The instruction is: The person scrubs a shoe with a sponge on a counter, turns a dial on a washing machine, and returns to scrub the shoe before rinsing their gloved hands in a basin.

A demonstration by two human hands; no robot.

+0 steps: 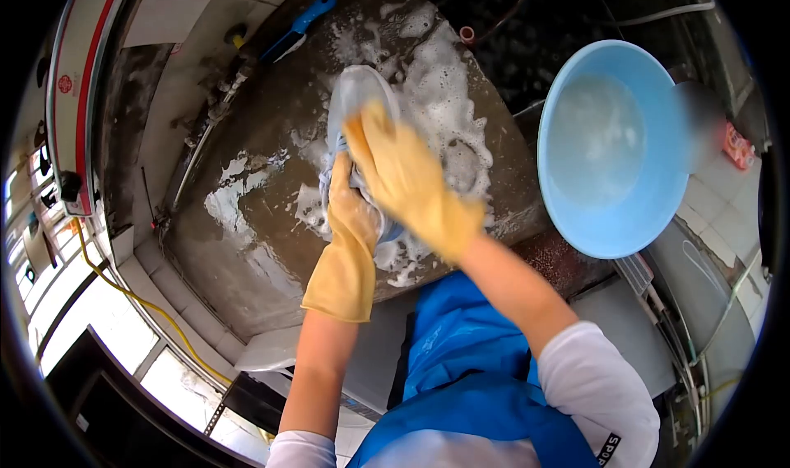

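Note:
A pale grey shoe (364, 85) lies on the wet, soapy slab, its toe pointing away from me. My left hand (352, 221), in a yellow rubber glove, is closed on the near part of the shoe. Over the shoe's middle is my right hand (415, 184), gloved alike and smeared by motion. Its fingers grip an orange-brown block-shaped scrubber (356, 141) against the shoe's upper; the scrubber's underside is hidden. White suds (444, 98) spread over the slab beside the shoe.
A light blue basin (547, 172) of cloudy water stands to the right. A blue-handled brush (300, 28) lies at the slab's far left edge. Metal piping (193, 159) runs along the left wall. A yellow hose (156, 308) hangs at lower left.

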